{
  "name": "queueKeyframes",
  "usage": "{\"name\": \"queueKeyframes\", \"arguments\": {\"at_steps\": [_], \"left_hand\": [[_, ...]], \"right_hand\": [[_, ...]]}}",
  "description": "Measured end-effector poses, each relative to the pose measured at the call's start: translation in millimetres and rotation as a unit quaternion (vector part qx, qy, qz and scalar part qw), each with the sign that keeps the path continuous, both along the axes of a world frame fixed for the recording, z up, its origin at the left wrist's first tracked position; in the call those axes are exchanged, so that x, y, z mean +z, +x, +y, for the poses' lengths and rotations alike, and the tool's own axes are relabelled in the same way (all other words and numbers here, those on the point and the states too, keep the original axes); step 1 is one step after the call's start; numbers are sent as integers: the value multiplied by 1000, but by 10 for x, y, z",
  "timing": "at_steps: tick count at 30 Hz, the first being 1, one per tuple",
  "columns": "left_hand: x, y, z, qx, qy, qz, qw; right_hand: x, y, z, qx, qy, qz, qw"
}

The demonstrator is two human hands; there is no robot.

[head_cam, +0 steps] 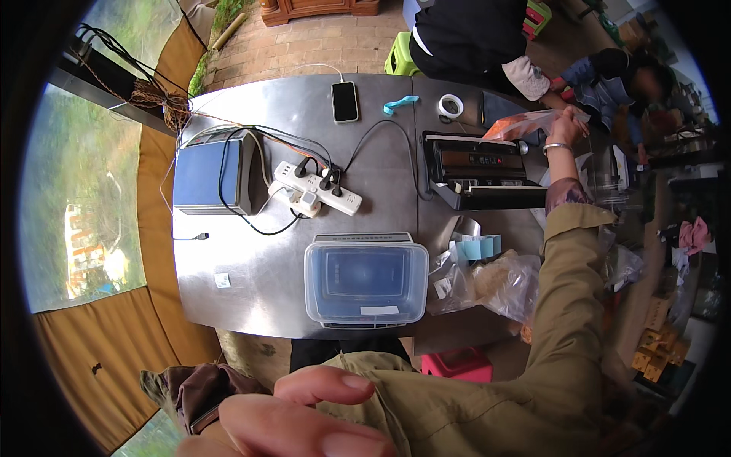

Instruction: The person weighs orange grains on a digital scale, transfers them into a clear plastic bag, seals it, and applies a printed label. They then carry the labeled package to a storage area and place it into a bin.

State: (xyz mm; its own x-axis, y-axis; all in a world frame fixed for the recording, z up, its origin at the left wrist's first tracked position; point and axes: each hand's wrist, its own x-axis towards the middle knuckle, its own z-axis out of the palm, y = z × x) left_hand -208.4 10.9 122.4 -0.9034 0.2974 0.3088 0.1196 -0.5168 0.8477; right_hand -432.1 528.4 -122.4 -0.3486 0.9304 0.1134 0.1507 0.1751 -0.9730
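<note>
With my right arm stretched to the far right, my right hand [565,130] grips the end of a clear plastic bag with orange contents [508,127]. Below the bag lies a black vacuum sealer [480,165] with its lid up. My left hand [297,417] is raised close to the camera at the bottom, fingers slightly bent and holding nothing visible. In front of me a clear plastic tub [366,314] rests on a scale. Plastic bags [508,283] and folded light-blue paper [478,248] lie to its right.
On the metal table [251,303] are a blue-topped scale [207,174], white power strips [342,200] with cables, a phone [344,103], a roll of tape [450,105] and a turquoise strip [401,104]. Two other people [468,40] are beyond the table's far right, one reaching near the bag.
</note>
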Motion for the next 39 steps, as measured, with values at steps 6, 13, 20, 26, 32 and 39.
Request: {"name": "queueKeyframes", "arguments": {"at_steps": [6, 13, 20, 26, 32, 39], "left_hand": [[-55, -21, 116, -5, 3, 5, 1000], [-103, 5, 262, -1, 2, -3, 1000], [-106, 91, 302, 23, -3, -11, 1000], [-112, 112, 318, 31, -10, 1, 999], [92, 67, 60, 38, -96, -24, 994], [-41, -92, 159, 374, -180, 338, 845]], "right_hand": [[-136, -105, 52, -2, 14, -5, 1000], [-113, -136, -49, 2, -38, 29, 999], [-242, -184, -62, 25, -70, 38, 997], [-332, -266, -106, 13, -24, 2, 1000], [-298, -204, -351, 41, -50, -11, 998], [-284, -193, -322, 138, -167, -33, 976]]}}
